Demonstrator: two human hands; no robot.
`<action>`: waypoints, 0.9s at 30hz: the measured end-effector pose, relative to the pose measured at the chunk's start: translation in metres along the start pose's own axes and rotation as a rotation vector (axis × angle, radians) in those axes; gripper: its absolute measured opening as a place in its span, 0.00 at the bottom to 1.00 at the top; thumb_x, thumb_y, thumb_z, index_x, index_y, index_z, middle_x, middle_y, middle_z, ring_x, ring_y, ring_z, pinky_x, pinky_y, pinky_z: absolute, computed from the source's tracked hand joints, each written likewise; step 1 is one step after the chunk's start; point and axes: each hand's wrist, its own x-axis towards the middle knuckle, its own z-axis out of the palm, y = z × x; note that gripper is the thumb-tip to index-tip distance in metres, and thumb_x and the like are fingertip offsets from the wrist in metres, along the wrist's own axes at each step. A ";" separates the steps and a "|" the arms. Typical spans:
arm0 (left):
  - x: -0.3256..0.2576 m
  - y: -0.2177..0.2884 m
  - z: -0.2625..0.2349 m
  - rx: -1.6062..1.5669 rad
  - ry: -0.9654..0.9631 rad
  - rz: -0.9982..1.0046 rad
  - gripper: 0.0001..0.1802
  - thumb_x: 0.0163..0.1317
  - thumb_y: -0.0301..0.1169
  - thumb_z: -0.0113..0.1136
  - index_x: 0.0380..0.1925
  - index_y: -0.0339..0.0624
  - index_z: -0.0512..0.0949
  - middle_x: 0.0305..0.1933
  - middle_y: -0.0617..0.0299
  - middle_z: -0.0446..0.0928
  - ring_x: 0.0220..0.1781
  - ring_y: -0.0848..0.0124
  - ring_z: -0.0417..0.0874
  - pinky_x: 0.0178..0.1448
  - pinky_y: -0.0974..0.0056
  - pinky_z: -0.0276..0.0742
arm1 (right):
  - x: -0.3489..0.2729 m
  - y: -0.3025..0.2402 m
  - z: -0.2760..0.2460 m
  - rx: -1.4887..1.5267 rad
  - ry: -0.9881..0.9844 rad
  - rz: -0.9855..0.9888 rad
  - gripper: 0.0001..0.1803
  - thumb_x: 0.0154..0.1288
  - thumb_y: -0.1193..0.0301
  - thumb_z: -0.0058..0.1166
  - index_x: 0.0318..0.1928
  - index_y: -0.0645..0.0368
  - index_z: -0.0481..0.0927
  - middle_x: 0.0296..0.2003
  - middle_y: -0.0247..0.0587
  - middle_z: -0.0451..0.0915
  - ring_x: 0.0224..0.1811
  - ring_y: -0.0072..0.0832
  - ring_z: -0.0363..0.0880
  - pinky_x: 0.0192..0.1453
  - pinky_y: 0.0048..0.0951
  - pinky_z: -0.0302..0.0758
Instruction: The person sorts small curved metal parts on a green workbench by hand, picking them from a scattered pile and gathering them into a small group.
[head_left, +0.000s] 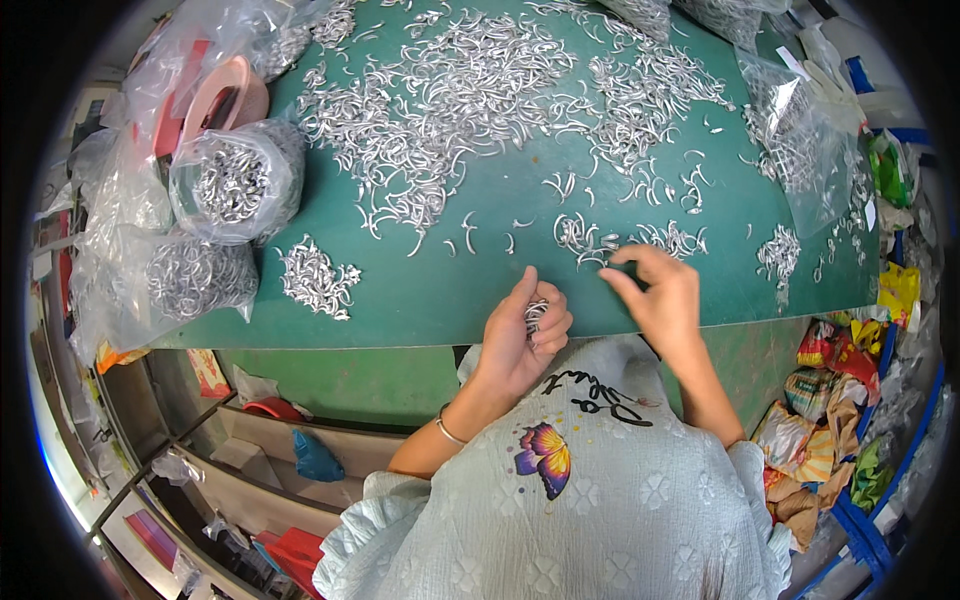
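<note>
My left hand (525,330) is raised at the table's front edge, its fingers curled around several small silver curved metal pieces (536,316). The ends of these pieces show between thumb and fingers. Just to the right, my right hand (660,295) has thumb and forefinger bent toward each other in a pinch; whatever lies between the tips is too small to make out. Those fingertips are beside a little heap of the same curved pieces (580,238). Another small heap (672,239) lies directly behind this hand.
Large spreads of curved pieces (470,85) cover the far part of the green table (430,290). At left are filled clear bags (205,275), a small heap (316,278) and a pink container (245,95). Another filled bag (800,130) stands right, near a small heap (779,252).
</note>
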 end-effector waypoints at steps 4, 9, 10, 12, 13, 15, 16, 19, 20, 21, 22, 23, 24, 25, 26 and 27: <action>0.000 -0.001 0.001 0.034 0.003 -0.011 0.20 0.70 0.43 0.38 0.25 0.42 0.70 0.16 0.68 0.55 0.15 0.80 0.54 0.17 0.76 0.49 | 0.000 0.004 0.010 -0.135 -0.068 -0.056 0.07 0.54 0.72 0.59 0.31 0.59 0.75 0.18 0.36 0.72 0.16 0.24 0.67 0.20 0.25 0.63; 0.001 -0.002 -0.004 0.048 -0.004 0.005 0.19 0.70 0.42 0.39 0.25 0.42 0.71 0.16 0.68 0.56 0.16 0.80 0.54 0.17 0.75 0.50 | -0.001 0.026 -0.026 1.035 -0.321 0.437 0.01 0.63 0.76 0.50 0.33 0.59 0.72 0.21 0.26 0.64 0.18 0.11 0.54 0.18 0.16 0.49; 0.002 -0.003 -0.003 0.051 -0.007 -0.005 0.19 0.69 0.42 0.39 0.25 0.42 0.71 0.16 0.68 0.56 0.16 0.79 0.54 0.17 0.75 0.50 | -0.002 0.029 -0.031 1.339 -0.388 0.509 0.02 0.63 0.76 0.50 0.35 0.59 0.71 0.23 0.30 0.64 0.18 0.10 0.54 0.17 0.15 0.49; 0.003 -0.004 0.000 0.066 -0.004 -0.023 0.19 0.69 0.41 0.39 0.25 0.42 0.71 0.16 0.68 0.56 0.16 0.79 0.54 0.17 0.75 0.50 | -0.002 0.036 -0.029 1.463 -0.461 0.499 0.03 0.63 0.76 0.49 0.37 0.59 0.71 0.25 0.33 0.66 0.18 0.10 0.55 0.17 0.13 0.48; 0.002 -0.004 0.002 0.077 0.001 -0.032 0.19 0.69 0.42 0.39 0.25 0.41 0.71 0.16 0.68 0.55 0.16 0.79 0.54 0.17 0.75 0.50 | -0.002 0.038 -0.028 1.526 -0.498 0.492 0.03 0.64 0.76 0.48 0.38 0.59 0.71 0.27 0.35 0.67 0.17 0.10 0.55 0.17 0.13 0.48; 0.002 -0.005 0.000 0.084 -0.029 -0.039 0.19 0.69 0.42 0.39 0.26 0.41 0.71 0.17 0.67 0.57 0.17 0.79 0.55 0.18 0.75 0.51 | -0.002 0.034 -0.028 1.487 -0.474 0.529 0.04 0.64 0.76 0.49 0.38 0.59 0.71 0.27 0.36 0.69 0.17 0.10 0.55 0.16 0.12 0.48; 0.003 -0.005 -0.005 0.079 -0.064 -0.039 0.19 0.69 0.41 0.40 0.28 0.40 0.72 0.17 0.67 0.58 0.18 0.79 0.56 0.18 0.75 0.51 | -0.001 0.032 -0.026 1.469 -0.464 0.547 0.04 0.63 0.76 0.49 0.39 0.59 0.72 0.27 0.36 0.70 0.16 0.10 0.55 0.16 0.12 0.48; 0.005 -0.006 -0.003 0.144 0.037 -0.035 0.19 0.69 0.41 0.40 0.32 0.38 0.74 0.23 0.63 0.66 0.25 0.75 0.66 0.26 0.73 0.64 | -0.004 0.028 -0.024 1.326 -0.429 0.485 0.06 0.62 0.78 0.50 0.40 0.59 0.72 0.27 0.38 0.73 0.16 0.09 0.53 0.16 0.12 0.48; 0.005 -0.007 0.000 0.179 0.104 -0.033 0.19 0.69 0.41 0.40 0.33 0.37 0.74 0.25 0.61 0.69 0.28 0.73 0.71 0.29 0.72 0.70 | -0.005 0.026 -0.024 1.279 -0.423 0.475 0.05 0.62 0.78 0.50 0.39 0.60 0.73 0.27 0.38 0.75 0.16 0.10 0.57 0.17 0.13 0.52; 0.006 -0.009 0.007 0.177 0.112 -0.010 0.19 0.69 0.41 0.41 0.34 0.36 0.74 0.28 0.59 0.70 0.33 0.70 0.72 0.37 0.69 0.72 | -0.006 0.023 -0.024 1.229 -0.420 0.464 0.04 0.61 0.79 0.50 0.38 0.61 0.73 0.28 0.39 0.76 0.17 0.11 0.60 0.18 0.14 0.55; 0.007 -0.012 0.019 0.178 0.120 0.010 0.19 0.68 0.41 0.41 0.35 0.35 0.74 0.32 0.58 0.72 0.39 0.67 0.74 0.45 0.65 0.73 | -0.008 0.020 -0.025 1.181 -0.412 0.454 0.04 0.61 0.79 0.50 0.37 0.62 0.74 0.28 0.39 0.78 0.18 0.13 0.64 0.19 0.16 0.59; 0.008 -0.014 0.024 0.180 0.128 0.029 0.20 0.68 0.41 0.41 0.36 0.34 0.74 0.35 0.56 0.74 0.44 0.64 0.76 0.52 0.62 0.75 | -0.012 0.014 -0.024 1.014 -0.377 0.397 0.04 0.61 0.79 0.50 0.37 0.64 0.75 0.29 0.38 0.79 0.20 0.15 0.67 0.22 0.18 0.63; 0.010 -0.014 0.025 0.148 0.108 -0.001 0.19 0.68 0.40 0.41 0.37 0.33 0.74 0.36 0.55 0.75 0.47 0.62 0.76 0.56 0.60 0.72 | -0.017 0.004 -0.022 0.846 -0.339 0.342 0.04 0.61 0.79 0.50 0.36 0.65 0.76 0.29 0.38 0.79 0.22 0.18 0.71 0.25 0.20 0.67; 0.011 -0.015 0.023 0.117 0.089 -0.030 0.19 0.68 0.39 0.42 0.38 0.32 0.74 0.38 0.53 0.75 0.49 0.60 0.76 0.60 0.57 0.70 | -0.018 -0.005 -0.021 0.680 -0.303 0.287 0.04 0.61 0.80 0.50 0.35 0.66 0.77 0.30 0.38 0.80 0.25 0.20 0.74 0.28 0.23 0.71; 0.012 -0.015 0.021 0.085 0.070 -0.059 0.19 0.68 0.38 0.42 0.38 0.31 0.74 0.40 0.52 0.76 0.51 0.58 0.76 0.64 0.55 0.68 | -0.014 -0.014 -0.026 0.449 -0.315 0.126 0.07 0.63 0.79 0.47 0.34 0.68 0.79 0.30 0.36 0.81 0.32 0.22 0.78 0.36 0.26 0.74; 0.013 -0.017 0.018 0.114 0.068 -0.046 0.18 0.68 0.39 0.42 0.36 0.33 0.74 0.37 0.54 0.75 0.48 0.60 0.76 0.59 0.57 0.70 | -0.014 -0.012 -0.026 0.439 -0.262 0.100 0.07 0.63 0.79 0.46 0.35 0.67 0.79 0.29 0.38 0.81 0.31 0.22 0.77 0.35 0.26 0.73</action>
